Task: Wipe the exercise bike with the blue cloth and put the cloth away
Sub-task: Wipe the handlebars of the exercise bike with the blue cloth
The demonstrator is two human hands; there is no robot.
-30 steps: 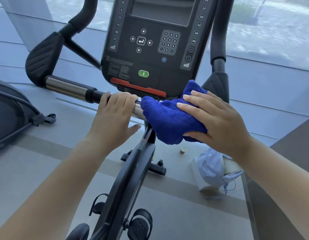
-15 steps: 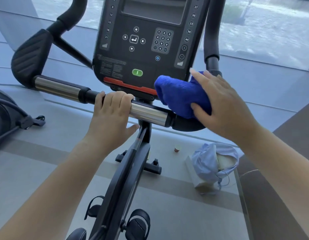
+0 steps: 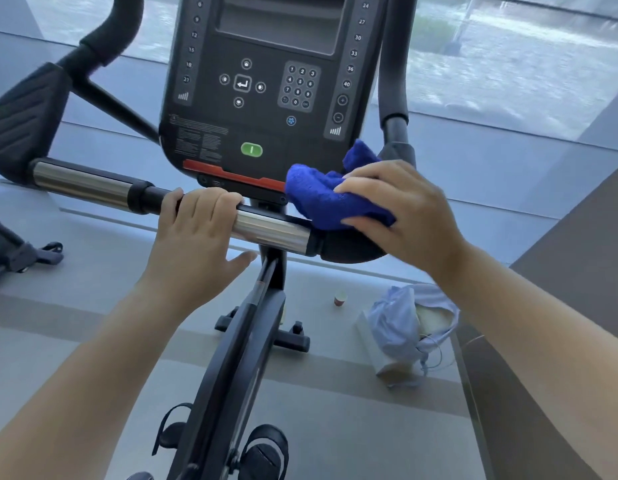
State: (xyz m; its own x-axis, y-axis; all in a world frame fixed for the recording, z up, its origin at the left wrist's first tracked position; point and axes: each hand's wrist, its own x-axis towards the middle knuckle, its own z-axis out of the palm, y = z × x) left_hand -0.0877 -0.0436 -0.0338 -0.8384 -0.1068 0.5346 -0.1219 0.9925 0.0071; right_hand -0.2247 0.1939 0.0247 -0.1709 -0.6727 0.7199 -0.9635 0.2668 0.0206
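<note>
The exercise bike's black console (image 3: 266, 88) fills the upper middle, with a chrome and black handlebar (image 3: 92, 185) running across below it. My left hand (image 3: 200, 230) is wrapped over the handlebar just left of the centre post. A bunched blue cloth (image 3: 321, 195) lies on the black right end of the handlebar, against the console's lower right corner. My right hand (image 3: 401, 209) presses down on the cloth, fingers spread over it and thumb under its edge. The bike's frame (image 3: 241, 358) and pedals (image 3: 266, 452) show below.
On the floor to the right lie a pale blue bag over a white box (image 3: 401, 330) and a small cup (image 3: 340, 300). Part of another machine (image 3: 9, 251) sits at the left edge. A dark raised surface (image 3: 560, 306) borders the right. Windows run behind the bike.
My right hand has carried the cloth from the chrome middle section of the handlebar rightward onto its black right end. My left hand has kept its grip on the bar.
</note>
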